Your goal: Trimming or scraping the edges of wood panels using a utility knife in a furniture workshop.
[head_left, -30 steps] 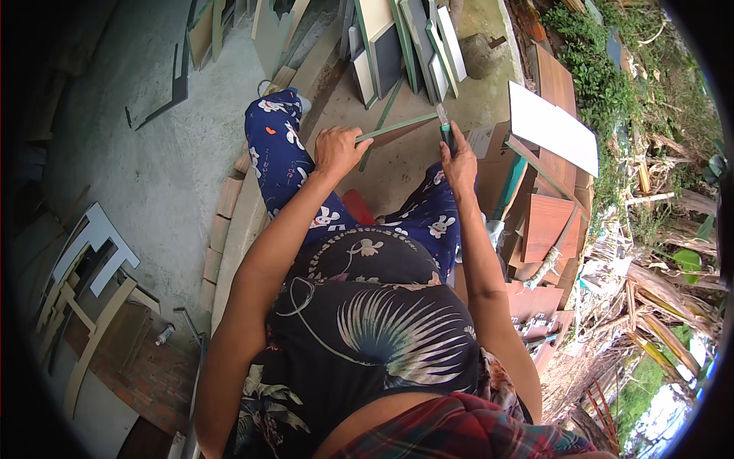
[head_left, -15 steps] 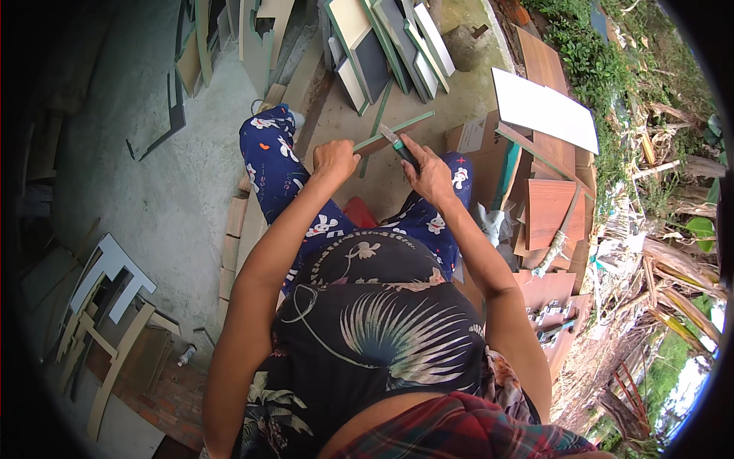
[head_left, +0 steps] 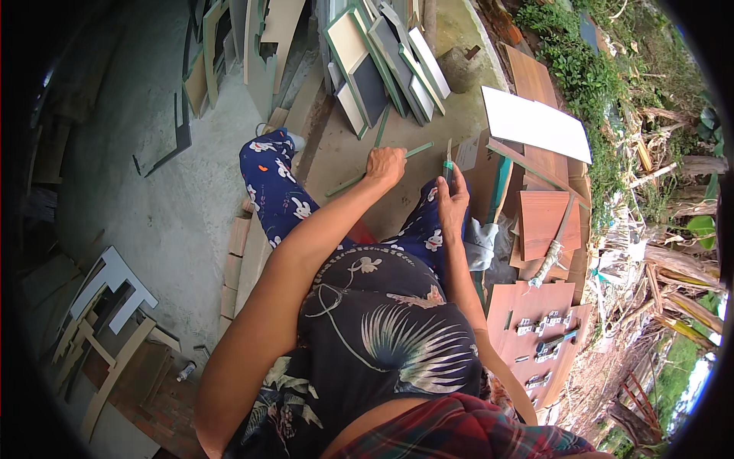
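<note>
My left hand (head_left: 386, 167) is closed around a thin green-edged strip of board (head_left: 420, 149), which slants across between my knees. One end of the strip shows to the right of my fist and the other to its lower left. In my right hand (head_left: 453, 200) is a utility knife (head_left: 448, 165) with a dark and teal handle, its blade pointing away from me. The knife is apart from the strip, above my right knee.
Cut board panels (head_left: 368, 65) lean in stacks ahead. To the right lie a white panel (head_left: 535, 122), brown boards (head_left: 543, 218) and a panel with several metal hinges (head_left: 544, 325). A grey cloth (head_left: 482, 243) hangs beside my right knee. Offcuts (head_left: 115, 283) stand at the lower left.
My right hand has drawn the knife off the strip, toward me and to the right, blade now pointing straight ahead. My left hand has shifted right, gripping the strip nearer its middle.
</note>
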A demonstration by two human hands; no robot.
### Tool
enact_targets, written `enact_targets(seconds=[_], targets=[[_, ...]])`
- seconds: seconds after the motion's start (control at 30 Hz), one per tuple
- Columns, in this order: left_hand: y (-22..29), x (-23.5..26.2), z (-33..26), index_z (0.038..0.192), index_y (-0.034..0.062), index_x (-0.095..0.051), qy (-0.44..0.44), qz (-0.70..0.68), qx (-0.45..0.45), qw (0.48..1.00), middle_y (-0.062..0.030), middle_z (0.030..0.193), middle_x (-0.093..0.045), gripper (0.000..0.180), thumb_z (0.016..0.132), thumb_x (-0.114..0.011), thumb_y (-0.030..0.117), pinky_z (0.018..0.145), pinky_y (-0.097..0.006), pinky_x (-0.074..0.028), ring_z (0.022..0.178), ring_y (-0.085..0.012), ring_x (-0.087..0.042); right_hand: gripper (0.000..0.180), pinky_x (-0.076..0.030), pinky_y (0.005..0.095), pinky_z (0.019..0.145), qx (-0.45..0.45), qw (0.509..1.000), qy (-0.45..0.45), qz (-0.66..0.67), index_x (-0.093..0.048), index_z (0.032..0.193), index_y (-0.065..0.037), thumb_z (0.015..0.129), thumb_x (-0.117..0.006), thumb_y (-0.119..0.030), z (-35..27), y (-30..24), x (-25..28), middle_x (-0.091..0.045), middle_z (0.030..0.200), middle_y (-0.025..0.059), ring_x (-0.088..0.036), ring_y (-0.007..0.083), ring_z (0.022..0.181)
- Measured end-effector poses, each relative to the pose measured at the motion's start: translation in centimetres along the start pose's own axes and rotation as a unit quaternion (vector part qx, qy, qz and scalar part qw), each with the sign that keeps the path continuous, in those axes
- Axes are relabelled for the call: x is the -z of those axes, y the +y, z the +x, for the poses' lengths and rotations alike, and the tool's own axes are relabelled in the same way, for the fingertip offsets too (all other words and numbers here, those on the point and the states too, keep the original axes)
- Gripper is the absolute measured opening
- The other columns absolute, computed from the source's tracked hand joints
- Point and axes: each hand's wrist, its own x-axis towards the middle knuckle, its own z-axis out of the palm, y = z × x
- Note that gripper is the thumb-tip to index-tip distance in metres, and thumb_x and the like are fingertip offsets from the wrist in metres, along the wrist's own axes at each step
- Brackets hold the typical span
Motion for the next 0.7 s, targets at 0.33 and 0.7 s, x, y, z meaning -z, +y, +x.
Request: enact_targets(seconds=[0.33,0.7], targets=[[-3.8,13.7,-3.7,0.106,0.0038,-0.072,0.156,-0.221,0.005,0.963,-0.0192,0.084,-0.072,0.025,0.09,-0.07,0.023,0.07,-0.04,-0.052,0.076,-0.0345,-0.07,0.045,-0.038,0.0213,0.049,0.043,0.998,0.041,-0.006,-0.057,0.137,-0.007,0.094,-0.067,-0.016,2.8,4.8,-1.1,-0.064,0.08,-0.0005,-0.049,0.0039,0.056],[0.9,28.0,-14.5,0.116,-0.0038,-0.067,0.322,-0.333,-0.096,0.881,-0.0074,0.11,-0.07,0.022,0.096,-0.066,0.008,0.089,-0.027,-0.049,0.096,-0.0122,-0.064,0.022,-0.043,0.0234,0.046,-0.196,0.935,0.015,0.296,-0.059,0.117,-0.01,0.097,-0.058,-0.02,4.1,2.6,-3.4,-0.069,0.089,0.0059,-0.052,0.0083,0.054]])
